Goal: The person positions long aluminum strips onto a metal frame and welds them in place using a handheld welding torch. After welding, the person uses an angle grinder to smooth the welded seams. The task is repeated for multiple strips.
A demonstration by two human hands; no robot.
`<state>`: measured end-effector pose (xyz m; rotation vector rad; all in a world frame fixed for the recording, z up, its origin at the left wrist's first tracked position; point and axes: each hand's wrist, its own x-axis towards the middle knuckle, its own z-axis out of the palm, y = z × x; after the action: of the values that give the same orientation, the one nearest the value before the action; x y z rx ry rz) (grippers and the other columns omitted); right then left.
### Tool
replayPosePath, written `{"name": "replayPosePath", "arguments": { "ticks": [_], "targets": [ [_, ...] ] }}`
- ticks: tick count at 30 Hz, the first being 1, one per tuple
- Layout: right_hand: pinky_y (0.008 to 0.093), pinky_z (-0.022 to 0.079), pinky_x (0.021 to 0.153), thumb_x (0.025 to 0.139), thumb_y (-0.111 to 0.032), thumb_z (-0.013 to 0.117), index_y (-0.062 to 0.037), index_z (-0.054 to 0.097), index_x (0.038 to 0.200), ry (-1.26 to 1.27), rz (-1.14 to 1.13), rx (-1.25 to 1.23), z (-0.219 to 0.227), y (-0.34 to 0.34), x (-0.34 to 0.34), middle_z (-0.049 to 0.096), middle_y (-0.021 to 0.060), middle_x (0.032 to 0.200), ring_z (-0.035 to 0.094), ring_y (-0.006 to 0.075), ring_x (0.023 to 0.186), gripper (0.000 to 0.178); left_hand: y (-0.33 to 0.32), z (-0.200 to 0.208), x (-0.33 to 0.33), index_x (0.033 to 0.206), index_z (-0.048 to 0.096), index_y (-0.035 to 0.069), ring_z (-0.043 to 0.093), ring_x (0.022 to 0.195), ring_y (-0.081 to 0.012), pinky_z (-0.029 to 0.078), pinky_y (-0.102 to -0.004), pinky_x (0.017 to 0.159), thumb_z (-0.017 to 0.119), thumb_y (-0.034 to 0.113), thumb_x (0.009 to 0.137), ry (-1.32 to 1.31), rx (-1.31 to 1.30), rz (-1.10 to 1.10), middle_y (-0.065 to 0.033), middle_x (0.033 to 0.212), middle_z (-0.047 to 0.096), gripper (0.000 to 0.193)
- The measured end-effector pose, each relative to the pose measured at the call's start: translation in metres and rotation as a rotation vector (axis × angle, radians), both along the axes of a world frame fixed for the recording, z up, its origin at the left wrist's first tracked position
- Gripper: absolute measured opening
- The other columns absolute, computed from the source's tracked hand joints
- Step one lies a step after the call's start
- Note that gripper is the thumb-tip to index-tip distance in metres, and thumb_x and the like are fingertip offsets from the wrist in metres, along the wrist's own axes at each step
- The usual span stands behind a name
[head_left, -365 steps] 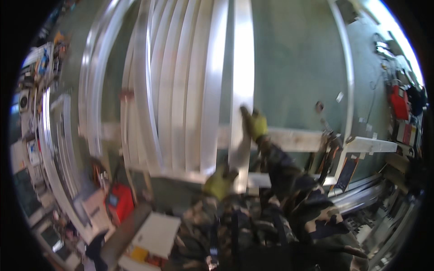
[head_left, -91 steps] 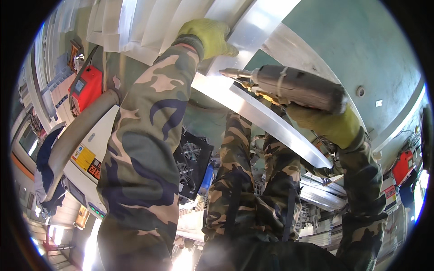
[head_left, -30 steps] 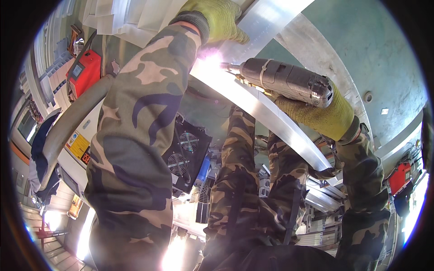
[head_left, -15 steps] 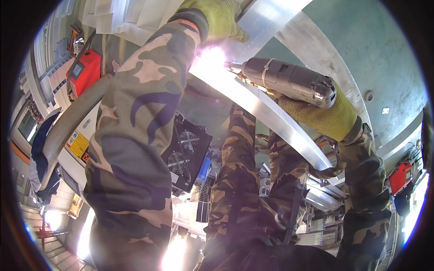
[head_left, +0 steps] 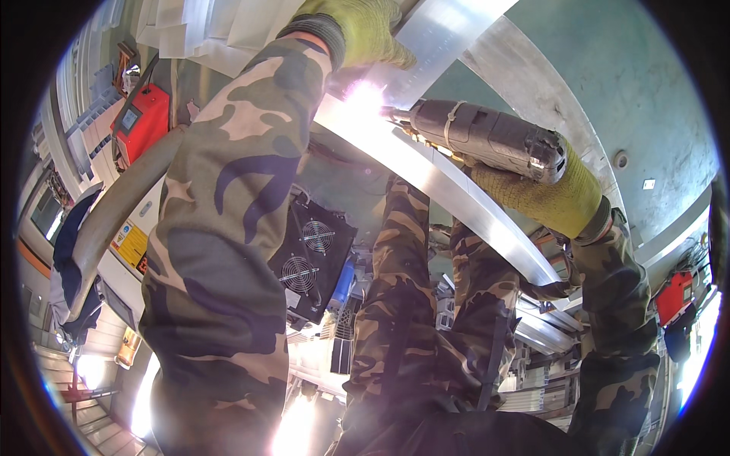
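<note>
My right hand point(head_left: 532, 190), in a yellow-green glove, is closed round a dark handheld welding gun point(head_left: 487, 137) with a tie round its body. The gun's nozzle points left at a bright white-pink glow point(head_left: 365, 99), where a long shiny metal strip point(head_left: 433, 182) meets a wide flat metal bar point(head_left: 449, 38). Glare hides the joint itself. Just above the glow, my left hand point(head_left: 361, 30), gloved alike, lies at the bar with its thumb stretched out and apart. Its far fingers are partly cut off by the upper edge of the view.
A red machine with a small screen point(head_left: 143, 121) stands at the left by a thick grey hose point(head_left: 114, 220). Below lies a black box with two fans point(head_left: 315, 258). A curved grey edge point(head_left: 532, 76) borders a greenish surface at the right. Another red machine point(head_left: 674, 298) is far right.
The glow and the gun's nozzle have shifted slightly right along the metal. My left hand and forearm have moved a little left.
</note>
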<state>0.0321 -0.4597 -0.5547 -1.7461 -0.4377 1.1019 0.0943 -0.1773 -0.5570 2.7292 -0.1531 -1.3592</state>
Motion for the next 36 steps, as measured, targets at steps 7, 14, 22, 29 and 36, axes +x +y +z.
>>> {"name": "replayPosePath", "arguments": {
  "ticks": [7, 14, 22, 29, 36],
  "targets": [
    [0.0318, 0.061, 0.081, 0.087, -0.024, 0.085, -0.0037, 0.075, 0.113, 0.153, 0.048, -0.155, 0.014, -0.001, 0.008, 0.078, 0.0118, 0.103, 0.076, 0.0187, 0.089, 0.035, 0.0, 0.001, -0.001, 0.116, 0.074, 0.007, 0.071, 0.108, -0.0346, 0.054, -0.0442, 0.096, 0.074, 0.058, 0.085, 0.006, 0.002, -0.004, -0.0183, 0.114, 0.074, 0.06],
    [0.0332, 0.062, 0.084, 0.087, -0.023, 0.085, -0.0036, 0.075, 0.113, 0.191, 0.074, -0.169, 0.021, -0.002, 0.012, 0.078, 0.0121, 0.104, 0.077, 0.0199, 0.093, 0.034, -0.001, 0.002, 0.0, 0.115, 0.074, 0.006, 0.071, 0.107, -0.0352, 0.054, -0.0445, 0.096, 0.074, 0.057, 0.086, 0.0, -0.006, -0.003, -0.019, 0.113, 0.075, 0.059],
    [0.0337, 0.062, 0.084, 0.087, -0.022, 0.084, -0.0038, 0.075, 0.113, 0.179, 0.072, -0.152, 0.013, -0.009, 0.008, 0.078, 0.0129, 0.105, 0.077, 0.0205, 0.093, 0.033, -0.002, 0.003, -0.001, 0.113, 0.075, 0.006, 0.071, 0.106, -0.0358, 0.054, -0.0448, 0.095, 0.073, 0.057, 0.086, -0.003, -0.011, -0.004, -0.0198, 0.112, 0.075, 0.058],
    [0.0334, 0.062, 0.085, 0.087, -0.02, 0.083, -0.0029, 0.074, 0.115, 0.203, 0.064, -0.204, 0.012, -0.012, 0.007, 0.078, 0.0134, 0.105, 0.077, 0.0203, 0.093, 0.034, 0.0, -0.002, -0.001, 0.112, 0.076, 0.006, 0.071, 0.106, -0.0364, 0.054, -0.045, 0.095, 0.073, 0.056, 0.087, -0.001, -0.014, 0.001, -0.0205, 0.111, 0.075, 0.056],
    [0.032, 0.06, 0.086, 0.087, -0.014, 0.083, -0.002, 0.072, 0.119, 0.274, 0.005, -0.199, 0.029, -0.023, 0.01, 0.077, 0.0115, 0.11, 0.074, 0.016, 0.096, 0.036, -0.002, 0.005, 0.002, 0.11, 0.076, 0.005, 0.071, 0.105, -0.0369, 0.054, -0.0453, 0.094, 0.073, 0.055, 0.087, -0.012, -0.02, 0.001, -0.0211, 0.111, 0.075, 0.055]
  ]
}}
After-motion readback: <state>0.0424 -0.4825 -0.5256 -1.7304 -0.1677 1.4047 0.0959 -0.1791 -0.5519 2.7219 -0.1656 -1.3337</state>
